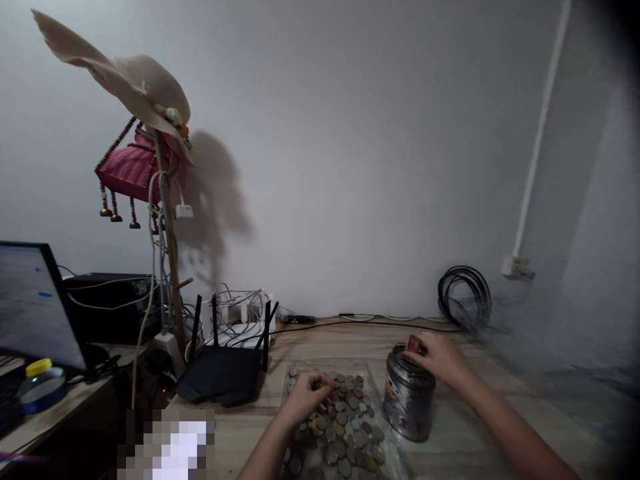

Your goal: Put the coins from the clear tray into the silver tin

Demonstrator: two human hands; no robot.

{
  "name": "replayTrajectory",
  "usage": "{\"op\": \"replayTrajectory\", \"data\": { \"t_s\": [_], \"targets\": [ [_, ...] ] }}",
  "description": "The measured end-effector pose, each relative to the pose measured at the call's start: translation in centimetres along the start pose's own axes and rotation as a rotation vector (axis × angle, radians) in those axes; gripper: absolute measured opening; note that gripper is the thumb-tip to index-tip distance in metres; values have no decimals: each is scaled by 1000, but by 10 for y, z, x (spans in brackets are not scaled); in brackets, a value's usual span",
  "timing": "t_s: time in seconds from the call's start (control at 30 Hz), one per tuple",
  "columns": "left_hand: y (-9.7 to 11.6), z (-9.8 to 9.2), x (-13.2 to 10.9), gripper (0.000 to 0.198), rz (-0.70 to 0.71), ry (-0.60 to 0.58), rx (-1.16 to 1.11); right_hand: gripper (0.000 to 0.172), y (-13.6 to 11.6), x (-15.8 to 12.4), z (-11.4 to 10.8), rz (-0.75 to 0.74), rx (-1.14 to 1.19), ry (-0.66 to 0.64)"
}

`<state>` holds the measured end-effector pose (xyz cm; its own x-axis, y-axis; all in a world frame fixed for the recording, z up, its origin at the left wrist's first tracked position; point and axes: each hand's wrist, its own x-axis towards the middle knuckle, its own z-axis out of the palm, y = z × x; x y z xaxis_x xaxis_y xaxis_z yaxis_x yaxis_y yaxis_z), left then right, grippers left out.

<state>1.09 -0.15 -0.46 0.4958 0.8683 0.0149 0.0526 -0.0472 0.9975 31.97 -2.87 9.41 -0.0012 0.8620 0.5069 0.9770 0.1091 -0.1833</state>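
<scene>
Many loose coins, mostly silver-grey with some coppery and yellow ones, lie spread on a clear plastic sheet or tray. Over the coins' upper left is my left hand, its fingers curled and pinched together; whatever they hold, if anything, is hidden. To the right of the coins stands an upright metal tin with a printed side. My right hand is at the tin's top, fingers closed around a small reddish-brown object, too indistinct to name.
A black router with upright antennas sits left of the coins, with a white cable-filled rack behind it. A coiled black cable leans on the wall. At left are a monitor, a yellow-lidded jar and a pole bearing a hat.
</scene>
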Motion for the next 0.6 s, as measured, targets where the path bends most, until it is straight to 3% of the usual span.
{"op": "replayTrajectory", "data": {
  "t_s": [0.1, 0.37, 0.6],
  "targets": [
    [0, -1, 0, 33, 17, 32, 51, 32, 2, -4, 11, -74, -61, -40],
    [-1, -1, 0, 24, 43, 73, 186, 33, 1, 1, 11, -52, 87, -118],
    [-3, 1, 1, 18, 96, 95, 242, 34, 9, 3, 32, -40, 160, -94]
  ]
}}
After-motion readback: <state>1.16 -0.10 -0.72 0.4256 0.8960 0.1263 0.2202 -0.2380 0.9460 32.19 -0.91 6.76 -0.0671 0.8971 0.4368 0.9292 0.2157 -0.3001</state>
